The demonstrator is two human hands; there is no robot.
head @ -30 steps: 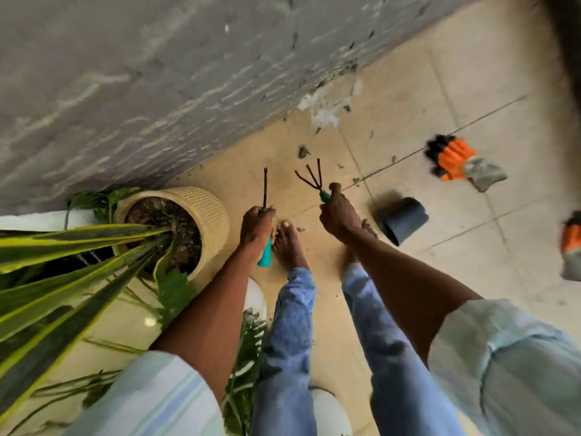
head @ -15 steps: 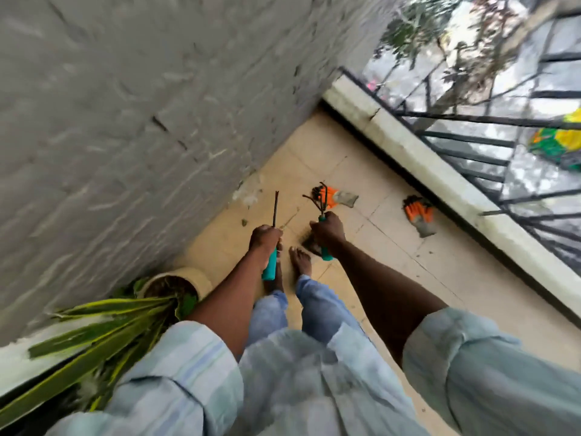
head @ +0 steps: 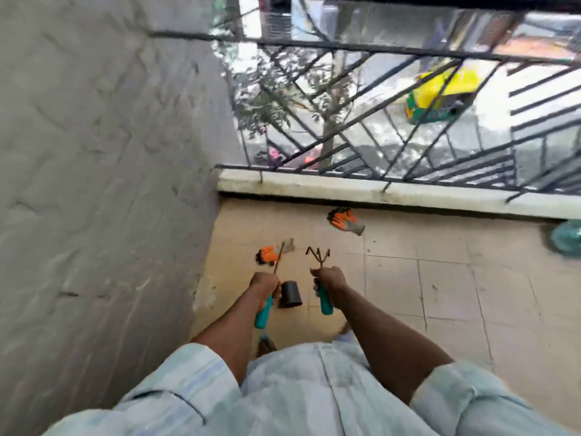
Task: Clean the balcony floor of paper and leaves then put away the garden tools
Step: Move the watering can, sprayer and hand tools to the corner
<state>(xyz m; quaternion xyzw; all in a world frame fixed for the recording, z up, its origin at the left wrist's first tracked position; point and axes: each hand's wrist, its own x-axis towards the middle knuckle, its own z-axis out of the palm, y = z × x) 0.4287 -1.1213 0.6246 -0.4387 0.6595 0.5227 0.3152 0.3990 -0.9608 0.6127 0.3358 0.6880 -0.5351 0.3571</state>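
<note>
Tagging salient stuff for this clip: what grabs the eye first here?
The two hands at centre, each gripping a teal-handled tool: the left hand holds a thin-bladed tool, the right hand a rake with its prongs up. Two orange gloves lie on the floor beyond: one glove by the wall, another near the railing. A black pot lies between the hands.

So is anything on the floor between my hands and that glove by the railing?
Nothing visible. Bare tile lies between the right hand and the far glove. The black pot and the near glove lie off to the left. Both hands hold tools.
</note>
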